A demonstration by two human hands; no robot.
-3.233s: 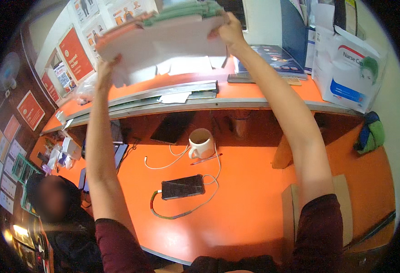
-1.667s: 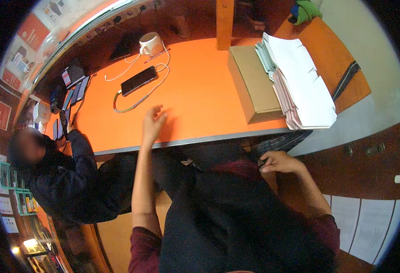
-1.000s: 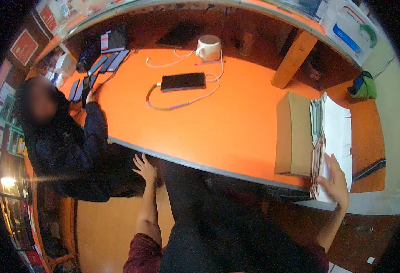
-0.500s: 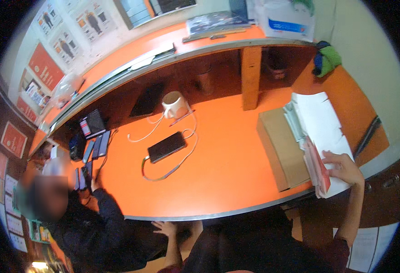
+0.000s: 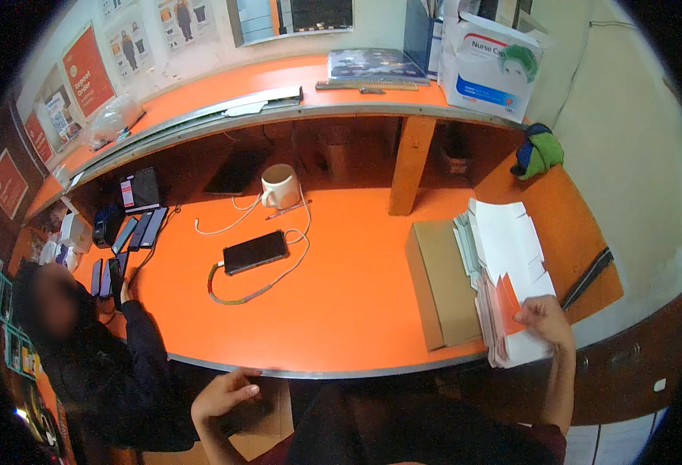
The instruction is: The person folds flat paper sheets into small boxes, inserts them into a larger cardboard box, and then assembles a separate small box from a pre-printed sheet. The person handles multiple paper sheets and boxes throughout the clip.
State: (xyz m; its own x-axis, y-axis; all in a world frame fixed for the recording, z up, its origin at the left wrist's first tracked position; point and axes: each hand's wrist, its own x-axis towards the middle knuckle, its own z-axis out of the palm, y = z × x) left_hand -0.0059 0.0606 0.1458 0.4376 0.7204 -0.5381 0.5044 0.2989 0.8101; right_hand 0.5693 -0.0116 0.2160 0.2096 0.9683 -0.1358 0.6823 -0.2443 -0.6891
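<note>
My right hand (image 5: 547, 319) is closed in a pinch at the edge of an orange paper (image 5: 507, 301), over a long white open box (image 5: 511, 232). Pink slips (image 5: 490, 316) stand packed in its near part, pale green ones (image 5: 467, 246) farther back. Against the box's left side is a brown cardboard box (image 5: 442, 287). My left hand (image 5: 224, 391) holds nothing. Its fingers are apart, close to the counter's front edge.
On the orange counter (image 5: 341, 310) lie a black phone (image 5: 255, 253) with a looped cable and a white mug (image 5: 280, 187). At the left a person in dark clothes (image 5: 116, 380) reaches toward several phones (image 5: 112, 275). A wooden post (image 5: 413, 167) supports the upper shelf.
My left hand has risen from below the counter to its front edge, moving left. My right hand's fingers have closed in at the orange paper. The whole view has shifted.
</note>
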